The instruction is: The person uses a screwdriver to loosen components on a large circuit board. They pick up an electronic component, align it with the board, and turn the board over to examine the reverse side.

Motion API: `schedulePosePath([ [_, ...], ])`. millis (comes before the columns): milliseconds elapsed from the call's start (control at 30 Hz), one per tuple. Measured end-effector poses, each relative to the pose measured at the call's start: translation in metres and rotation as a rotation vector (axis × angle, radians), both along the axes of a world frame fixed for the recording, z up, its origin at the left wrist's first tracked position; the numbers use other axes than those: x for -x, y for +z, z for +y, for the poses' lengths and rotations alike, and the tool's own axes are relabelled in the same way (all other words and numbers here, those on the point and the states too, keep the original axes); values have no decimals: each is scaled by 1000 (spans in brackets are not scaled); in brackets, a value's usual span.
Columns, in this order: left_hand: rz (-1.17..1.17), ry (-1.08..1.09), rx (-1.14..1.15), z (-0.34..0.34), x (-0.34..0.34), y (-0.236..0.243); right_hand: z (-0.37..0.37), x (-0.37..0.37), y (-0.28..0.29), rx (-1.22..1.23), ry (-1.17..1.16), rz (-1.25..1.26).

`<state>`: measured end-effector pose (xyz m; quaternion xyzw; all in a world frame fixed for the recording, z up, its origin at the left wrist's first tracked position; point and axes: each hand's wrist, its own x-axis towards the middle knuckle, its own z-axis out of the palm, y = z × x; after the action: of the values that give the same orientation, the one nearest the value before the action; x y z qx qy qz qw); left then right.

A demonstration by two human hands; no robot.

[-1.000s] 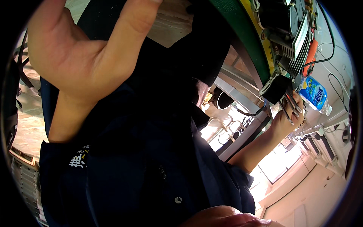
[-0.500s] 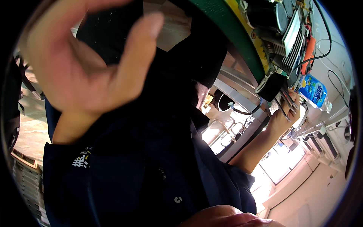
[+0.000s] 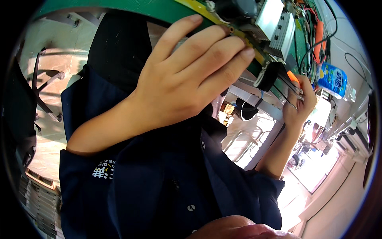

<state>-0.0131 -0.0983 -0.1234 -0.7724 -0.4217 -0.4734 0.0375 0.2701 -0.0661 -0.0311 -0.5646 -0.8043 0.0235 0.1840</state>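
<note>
My left hand [image 3: 187, 75] is open, its fingers stretched out and slightly apart over the yellow edge of a circuit board [image 3: 254, 49]. The board carries dark cylindrical parts [image 3: 234, 8] and finned silver heat sinks [image 3: 283, 36]. At its near corner sits a black block [image 3: 267, 76], with several thin grey leads running from it toward my right hand [image 3: 298, 101]. The fingers of my right hand are bent and closed beside these leads. An orange piece [image 3: 293, 77] shows at the fingertips; what exactly the hand grips is partly hidden.
The board rests on a green workbench [image 3: 131, 10]. Beyond it lie an orange-handled tool [image 3: 318, 40], black cables [image 3: 336, 28] and a blue bottle [image 3: 332, 81]. Metal frame legs [image 3: 264, 105] stand under the bench; a chair base [image 3: 38, 85] is on the floor at left.
My left hand has moved right and away from me to the board's edge, its fingers straightening. The board now appears further left in view. My right hand stays by the leads, orange piece now visible.
</note>
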Motion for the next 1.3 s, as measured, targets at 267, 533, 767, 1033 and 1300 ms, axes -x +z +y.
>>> schedulePosePath([
  [267, 105, 26, 96, -1, -2, 6, 13, 5, 9, 59, 37, -45],
  [533, 212, 79, 44, 4, -5, 5, 18, -5, -2, 15, 111, -51],
  [767, 202, 79, -6, 8, -5, 0, 4, -7, -8, 55, 18, 18],
  [1033, 151, 98, -32, 9, -7, -5, 7, -4, -9, 80, -6, 18],
  [1300, 121, 118, -31, 9, -9, -8, 3, 0, -11, 125, -48, 90],
])
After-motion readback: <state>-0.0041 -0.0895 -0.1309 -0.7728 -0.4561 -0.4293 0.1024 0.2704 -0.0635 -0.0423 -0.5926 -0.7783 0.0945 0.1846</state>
